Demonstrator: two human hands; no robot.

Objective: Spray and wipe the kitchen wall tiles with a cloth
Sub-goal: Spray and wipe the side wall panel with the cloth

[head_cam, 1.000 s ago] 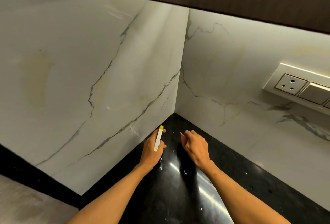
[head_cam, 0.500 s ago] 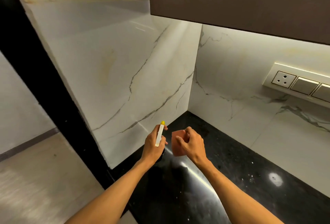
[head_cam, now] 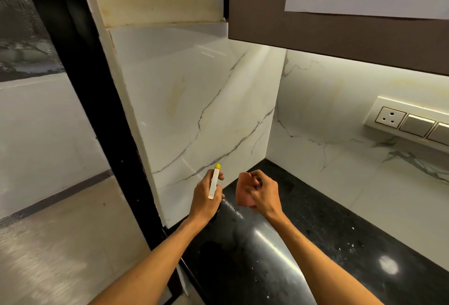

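White, yellow-tipped sprayer (head_cam: 213, 183) is sitting in the left hand (head_cam: 202, 199), fingers wrapped round it, above the counter (head_cam: 328, 219) at its left end. The right hand (head_cam: 264, 194) is clutching a pink cloth (head_cam: 243, 194), bunched, also over the counter. Marbled tiles (head_cam: 206, 110) are rising behind the counter, untouched by either hand.

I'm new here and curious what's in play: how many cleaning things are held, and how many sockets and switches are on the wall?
spray bottle: 1, in left hand
cloth: 1, in right hand
socket: 1
switches: 2, one cut by the edge
Total: 5
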